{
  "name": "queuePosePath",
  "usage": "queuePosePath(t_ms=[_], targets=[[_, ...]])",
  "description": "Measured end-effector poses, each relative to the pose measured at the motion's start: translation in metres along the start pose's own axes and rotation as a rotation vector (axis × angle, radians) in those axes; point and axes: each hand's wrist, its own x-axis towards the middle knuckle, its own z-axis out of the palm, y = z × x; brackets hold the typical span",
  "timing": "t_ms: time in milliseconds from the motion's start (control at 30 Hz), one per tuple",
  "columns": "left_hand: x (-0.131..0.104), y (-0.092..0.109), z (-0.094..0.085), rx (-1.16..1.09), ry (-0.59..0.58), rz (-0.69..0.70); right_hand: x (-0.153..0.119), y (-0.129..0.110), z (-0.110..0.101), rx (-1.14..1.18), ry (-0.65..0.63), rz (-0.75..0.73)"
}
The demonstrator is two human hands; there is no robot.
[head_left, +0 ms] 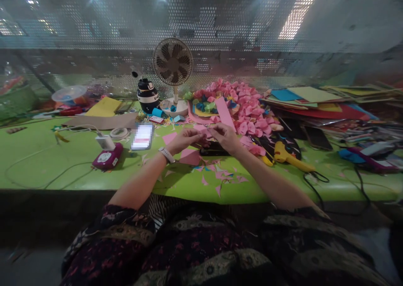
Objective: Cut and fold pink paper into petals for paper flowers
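Both hands meet over the green table [176,181] at the middle of the head view, with a small pink paper piece [205,131] between them. My left hand [185,139], with a pale band on its wrist, pinches the piece from the left. From the right, the fingers of my right hand [225,137] close on it. Just below my left hand lies a flat pink paper [189,156]. Behind the hands a long pink strip [224,113] leans against a large heap of pink paper petals [248,105]. Pink and blue scraps [223,174] are scattered in front.
A yellow glue gun [292,158] with a cable lies to the right, near a dark phone [317,137]. Left are a lit phone [142,136] and a purple power box [108,156]. Behind stand a fan [173,62], a black bottle [147,96] and stacked coloured sheets [315,95].
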Motion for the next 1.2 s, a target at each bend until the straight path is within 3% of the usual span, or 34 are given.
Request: queuePosePath(t_ms=[333,567,867,967,1100,1200], targets=[[0.000,0.003,0.002,0.056,-0.011,-0.009,-0.006,-0.006,0.007,-0.099,0.057,-0.108],[-0.001,0.005,0.000,0.090,-0.023,0.023,-0.007,-0.012,0.004,-0.209,0.017,-0.123],[-0.003,0.009,0.000,0.108,-0.013,0.060,-0.005,-0.008,0.014,0.076,-0.110,-0.064],[-0.003,0.013,-0.002,0.090,0.055,0.088,0.001,-0.005,0.002,0.127,-0.105,-0.050],[0.002,0.016,-0.010,-0.026,0.264,0.148,0.016,0.011,-0.032,0.089,0.173,-0.028],[0.006,0.014,-0.016,-0.051,0.411,0.168,0.025,0.030,-0.054,-0.082,0.143,0.075]])
